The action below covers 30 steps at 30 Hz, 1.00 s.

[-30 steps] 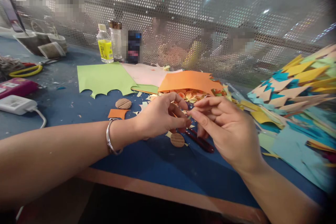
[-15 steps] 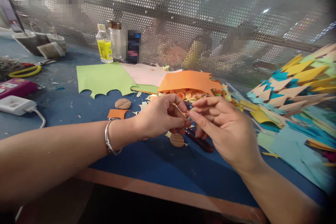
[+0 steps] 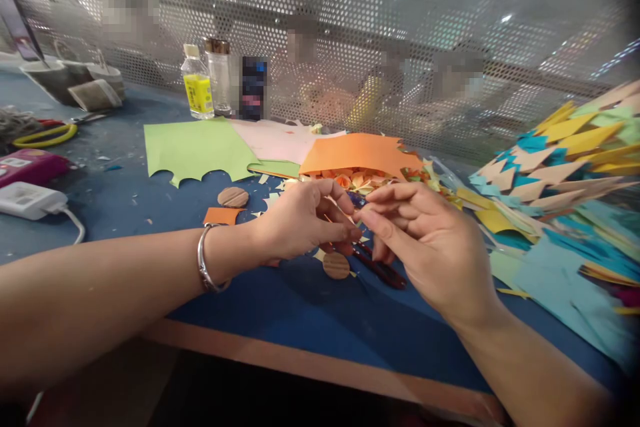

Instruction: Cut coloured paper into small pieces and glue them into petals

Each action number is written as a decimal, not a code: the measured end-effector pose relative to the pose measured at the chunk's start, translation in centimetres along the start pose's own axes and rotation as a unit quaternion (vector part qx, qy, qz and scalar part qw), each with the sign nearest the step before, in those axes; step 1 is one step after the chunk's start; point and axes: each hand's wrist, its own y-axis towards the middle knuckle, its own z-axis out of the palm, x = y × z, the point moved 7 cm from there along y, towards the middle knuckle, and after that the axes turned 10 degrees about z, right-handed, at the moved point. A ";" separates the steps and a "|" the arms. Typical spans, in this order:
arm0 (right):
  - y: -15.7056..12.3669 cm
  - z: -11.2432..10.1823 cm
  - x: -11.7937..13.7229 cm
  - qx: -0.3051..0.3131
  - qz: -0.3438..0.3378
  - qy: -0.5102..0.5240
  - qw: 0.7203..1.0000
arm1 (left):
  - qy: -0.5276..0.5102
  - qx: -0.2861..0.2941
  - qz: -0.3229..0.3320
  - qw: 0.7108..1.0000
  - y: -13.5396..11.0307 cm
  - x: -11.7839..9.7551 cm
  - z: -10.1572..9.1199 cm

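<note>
My left hand [image 3: 305, 223], a silver bangle [image 3: 204, 268] on its wrist, and my right hand [image 3: 430, 247] meet fingertip to fingertip above the blue table [image 3: 280, 307]. Both pinch a tiny piece between them, too small to name. A thin stick crosses my left fingers. Under the hands lie dark red scissors [image 3: 383, 270] and a round wooden disc [image 3: 336, 265]. Just behind them an orange paper sheet [image 3: 357, 152] covers a heap of small folded paper pieces [image 3: 357, 180].
A green sheet [image 3: 200, 147] and a pink sheet [image 3: 280, 140] lie at the back, with a second disc [image 3: 233, 197]. Cut paper scraps [image 3: 565, 200] pile at the right. Bottles [image 3: 199, 88], yellow scissors [image 3: 45, 135], a white charger [image 3: 27, 200] and a perforated metal screen [image 3: 350, 27] are around.
The hands stay pinched together in nearly the same place; only the fingertips shift slightly. The view has drifted a little.
</note>
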 end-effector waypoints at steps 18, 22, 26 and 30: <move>0.5 -0.9 -0.7 -0.034 0.013 -0.042 0.998 | 0.038 -0.076 0.047 0.995 0.4 -0.8 -1.7; 0.7 0.5 -1.5 0.060 0.020 -0.214 0.975 | 0.012 -0.183 0.063 0.981 0.7 -0.6 -4.1; 0.3 2.4 -2.4 0.161 0.015 -0.390 0.907 | 0.006 -0.221 0.069 0.973 1.0 -0.3 -5.0; 0.0 2.8 -2.2 0.168 0.004 -0.439 0.883 | -0.009 -0.213 0.052 0.976 1.2 0.0 -4.7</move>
